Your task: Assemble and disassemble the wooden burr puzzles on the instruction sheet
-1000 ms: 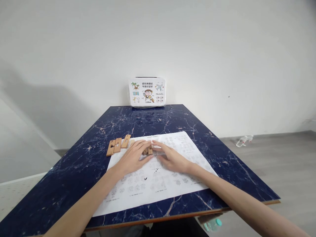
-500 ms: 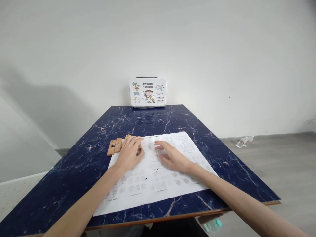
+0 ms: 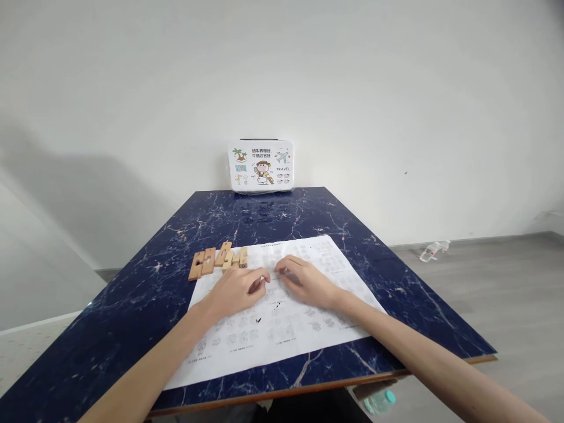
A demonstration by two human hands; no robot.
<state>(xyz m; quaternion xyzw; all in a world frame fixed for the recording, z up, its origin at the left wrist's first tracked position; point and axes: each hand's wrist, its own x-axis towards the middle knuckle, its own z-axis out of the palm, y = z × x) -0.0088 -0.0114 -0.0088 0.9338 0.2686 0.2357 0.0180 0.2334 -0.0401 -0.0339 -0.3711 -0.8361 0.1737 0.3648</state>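
Several notched wooden puzzle pieces (image 3: 218, 259) lie in a row at the far left corner of a printed paper sheet (image 3: 282, 329), partly on the dark blue marble table (image 3: 132, 317). My left hand (image 3: 240, 288) rests palm down on the sheet just in front of the pieces, fingers loosely bent and holding nothing. Close to its right, my right hand (image 3: 308, 282) lies flat on the paper with fingers apart, also with nothing in it. The fingertips of the two hands nearly meet.
A white box with cartoon travel pictures (image 3: 261, 166) stands at the table's far edge against the wall. A plastic bottle (image 3: 434, 249) lies on the grey floor to the right. Another bottle (image 3: 381, 402) shows below the table's near edge.
My left hand carried wooden pieces from the middle of the sheet leftward to the row, let them go and drew back. My right hand pulled slightly toward me.
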